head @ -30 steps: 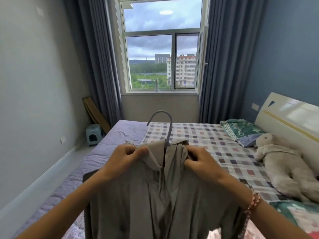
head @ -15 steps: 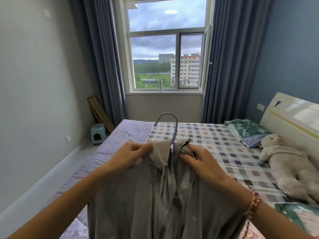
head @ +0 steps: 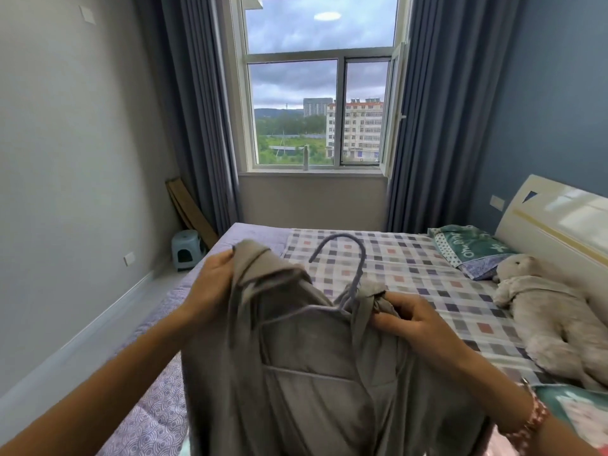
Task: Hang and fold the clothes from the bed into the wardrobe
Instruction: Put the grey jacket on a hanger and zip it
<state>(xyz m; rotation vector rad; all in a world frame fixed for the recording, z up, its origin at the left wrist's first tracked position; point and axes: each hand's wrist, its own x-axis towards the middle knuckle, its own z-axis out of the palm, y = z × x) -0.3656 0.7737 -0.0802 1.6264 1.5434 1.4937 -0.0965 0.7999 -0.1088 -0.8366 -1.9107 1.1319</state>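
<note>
The grey top [head: 312, 373] was held up over the near edge of the bed, its front open towards the camera, with a lavender hanger [head: 363, 258] already inside it. The hook stood clear above the neckline and one hanger arm showed through the opening. The left hand [head: 214, 284] gripped the left front edge near the collar and held it out to the side, off the hanger. The right hand [head: 404, 319], with a beaded bracelet [head: 529, 422] at the wrist, pinched a bunch of cloth at the right collar, just beside the hanger's neck.

The step in hand looked like seating the shoulders. It would go best if the right hand kept its side pinned, so the hanger could not tip, while the left drew its edge up and over the bare hanger arm. Then both shoulders could be evened and the hook left free.

Behind lay the bed [head: 427, 268] with a checked sheet, a green pillow [head: 467, 248] and a plush rabbit [head: 552, 311] by the pale headboard [head: 559, 218]. Beyond was a window [head: 316, 110] between grey-blue curtains [head: 197, 110], with a bottle [head: 306, 158] on the sill. A small stool [head: 186, 250] stood on the floor at left. The wardrobe was not in view.
</note>
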